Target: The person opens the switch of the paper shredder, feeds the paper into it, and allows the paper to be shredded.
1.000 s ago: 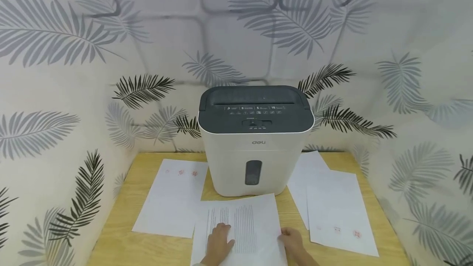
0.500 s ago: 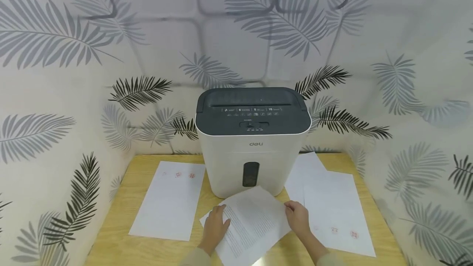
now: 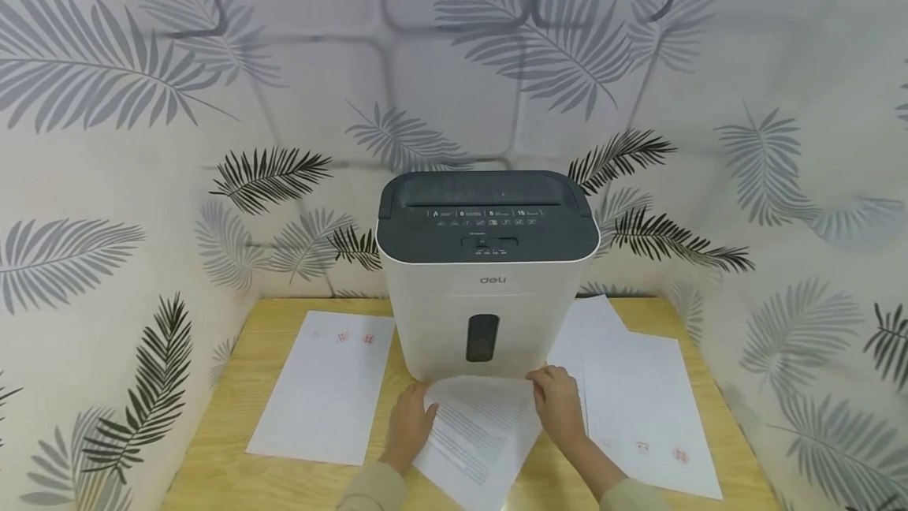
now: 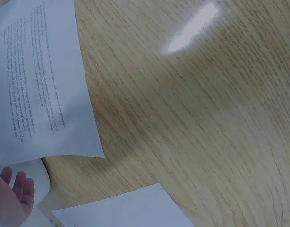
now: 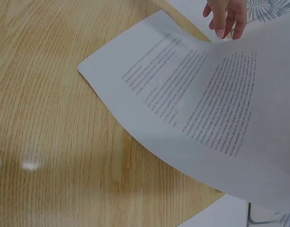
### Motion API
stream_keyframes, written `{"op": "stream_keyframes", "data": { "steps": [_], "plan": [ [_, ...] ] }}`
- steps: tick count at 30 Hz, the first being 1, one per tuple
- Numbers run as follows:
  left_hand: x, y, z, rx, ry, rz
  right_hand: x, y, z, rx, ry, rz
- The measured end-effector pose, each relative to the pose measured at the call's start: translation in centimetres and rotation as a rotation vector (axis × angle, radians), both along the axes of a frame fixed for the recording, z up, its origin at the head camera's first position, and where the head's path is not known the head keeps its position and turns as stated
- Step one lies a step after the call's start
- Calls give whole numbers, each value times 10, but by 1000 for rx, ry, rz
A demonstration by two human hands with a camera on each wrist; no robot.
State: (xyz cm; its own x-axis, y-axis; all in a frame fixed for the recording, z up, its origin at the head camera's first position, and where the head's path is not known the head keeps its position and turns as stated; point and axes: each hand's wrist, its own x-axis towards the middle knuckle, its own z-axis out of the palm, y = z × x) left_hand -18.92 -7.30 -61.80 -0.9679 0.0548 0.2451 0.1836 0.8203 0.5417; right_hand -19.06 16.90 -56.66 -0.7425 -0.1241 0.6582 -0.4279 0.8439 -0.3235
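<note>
A white sheet of printed paper [image 3: 471,436] lies slantwise in front of the white, grey-topped paper shredder [image 3: 489,282]. Its surface bows upward, as the right wrist view shows. My left hand [image 3: 409,420] holds its left edge, thumb towards the printed side. At the upper right corner, close to the shredder's base, my right hand [image 3: 557,407] pinches the paper. The left wrist view shows the left hand [image 4: 15,198] with bent fingers beside the paper's edge. In the right wrist view, the left hand's [image 5: 227,16] thumb and fingers meet the far edge.
A sheet with small red stamps [image 3: 322,389] lies left on the wooden table [image 3: 227,471]. Two overlapping sheets lie on the right, the upper one [image 3: 653,400] with red stamps. Leaf-patterned cloth [image 3: 305,101] hangs behind and on both sides.
The printed paper has turned from lying straight to slanting, and it now bows up. Both hands have moved forward, and the right hand has shifted inward along with the paper's corner.
</note>
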Motion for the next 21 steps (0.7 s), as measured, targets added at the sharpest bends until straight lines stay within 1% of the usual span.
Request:
{"op": "stream_keyframes", "data": {
  "steps": [4, 6, 8, 10, 11, 12, 15, 16, 18, 19, 21],
  "plan": [
    [3, 1, 3, -6, 24, 33, -2, -5, 3, -5, 72, 29],
    [3, 2, 3, -4, 40, 48, -3, -5, 3, -5, 98, 27],
    [3, 1, 2, -5, 42, 58, -3, -5, 3, -9, 105, -2],
    [3, 1, 1, 2, 49, 65, -2, -3, 2, -61, 48, -65],
    [3, 0, -1, 4, 52, 67, 0, -2, 0, -109, -7, -107],
    [3, 0, -2, 10, 56, 68, 2, -1, -2, -166, -83, -153],
    [4, -2, -6, 43, 63, 66, 9, 7, -13, -376, -397, -259],
    [4, -3, -8, 56, 62, 61, 11, 10, -16, -431, -501, -280],
    [5, -4, -10, 88, 60, 48, 16, 15, -23, -493, -693, -286],
    [6, -4, -11, 106, 62, 41, 17, 17, -26, -520, -777, -266],
    [8, -5, -12, 150, 60, 34, 20, 20, -31, -559, -894, -217]
  ]
}}
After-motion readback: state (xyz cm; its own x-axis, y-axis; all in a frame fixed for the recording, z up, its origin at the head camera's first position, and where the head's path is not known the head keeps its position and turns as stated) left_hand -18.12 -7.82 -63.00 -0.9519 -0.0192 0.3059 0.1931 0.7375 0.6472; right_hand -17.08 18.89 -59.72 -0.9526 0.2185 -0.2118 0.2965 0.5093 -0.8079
